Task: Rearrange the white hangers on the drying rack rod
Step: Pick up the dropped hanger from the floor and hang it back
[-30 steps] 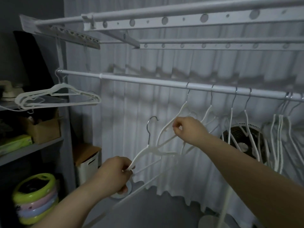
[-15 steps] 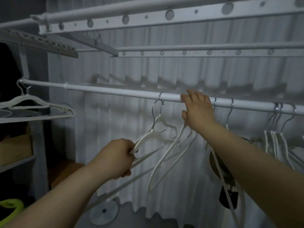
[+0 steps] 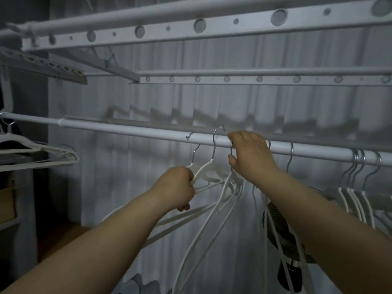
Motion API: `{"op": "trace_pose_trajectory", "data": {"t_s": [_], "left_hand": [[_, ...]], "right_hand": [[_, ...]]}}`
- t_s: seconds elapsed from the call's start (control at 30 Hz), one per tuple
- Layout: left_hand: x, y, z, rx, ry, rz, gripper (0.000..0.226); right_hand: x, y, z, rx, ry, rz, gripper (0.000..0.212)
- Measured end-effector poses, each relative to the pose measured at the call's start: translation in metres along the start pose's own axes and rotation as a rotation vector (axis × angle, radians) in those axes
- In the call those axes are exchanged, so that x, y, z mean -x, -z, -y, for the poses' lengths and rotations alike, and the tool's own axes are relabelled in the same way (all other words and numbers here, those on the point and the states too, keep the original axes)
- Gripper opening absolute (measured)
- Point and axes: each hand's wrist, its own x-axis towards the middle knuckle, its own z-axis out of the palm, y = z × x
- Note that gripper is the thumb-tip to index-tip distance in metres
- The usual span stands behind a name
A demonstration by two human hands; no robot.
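A white rod (image 3: 127, 129) crosses the drying rack. My left hand (image 3: 176, 185) grips the shoulder of a white hanger (image 3: 204, 169); the hanger's metal hook (image 3: 217, 134) reaches up to the rod's top edge. A second hook (image 3: 191, 137) sits on the rod just left of it. My right hand (image 3: 252, 155) lies over the rod with the thumb underneath and pinches another hanger's hook wire (image 3: 231, 148). Several white hangers dangle tangled below both hands. More white hangers (image 3: 356, 200) hang bunched at the right.
Two perforated upper rails (image 3: 191, 28) run overhead. A white curtain (image 3: 127, 177) hangs behind the rack. White hangers (image 3: 42, 153) hang at the rod's left end beside shelves. A dark fan (image 3: 280, 230) stands behind the dangling hangers, under my right arm.
My left hand raised its hanger from low down until the hook reached the rod. My right hand left the hanger body, rose to the rod, and closed round a hook there.
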Motion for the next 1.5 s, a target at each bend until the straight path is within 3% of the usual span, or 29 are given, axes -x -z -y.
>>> {"op": "trace_pose_trajectory", "data": {"t_s": [0.3,0.43,0.57,0.67,0.77,0.9,1.23,1.5], "left_hand": [[-0.005,-0.017,-0.002,-0.093,-0.040,0.146,0.024],[-0.001,-0.008,0.006,-0.341,-0.135,-0.121,0.028],[-0.002,0.008,0.030,-0.301,-0.169,-0.415,0.028],[-0.005,0.013,0.055,-0.329,-0.053,-0.314,0.042],[-0.004,0.009,0.072,-0.354,0.051,-0.217,0.032],[-0.004,0.007,0.087,-0.288,0.064,-0.174,0.017],[-0.035,0.010,0.071,-0.191,0.032,-0.242,0.020],[-0.032,-0.017,0.087,-0.172,0.111,-0.124,0.017]], "right_hand": [[0.002,-0.001,-0.001,0.050,0.014,0.011,0.060],[-0.002,-0.006,0.001,0.072,0.007,-0.017,0.057],[-0.006,-0.012,0.004,0.082,-0.024,-0.067,0.047],[-0.006,-0.017,0.005,0.107,-0.017,-0.078,0.043],[-0.006,-0.020,0.006,0.089,-0.018,-0.088,0.041],[-0.006,-0.021,0.005,0.073,-0.019,-0.085,0.040],[-0.004,-0.017,0.003,0.051,0.009,-0.072,0.043],[-0.005,-0.018,-0.001,0.012,0.004,-0.100,0.043]]}}
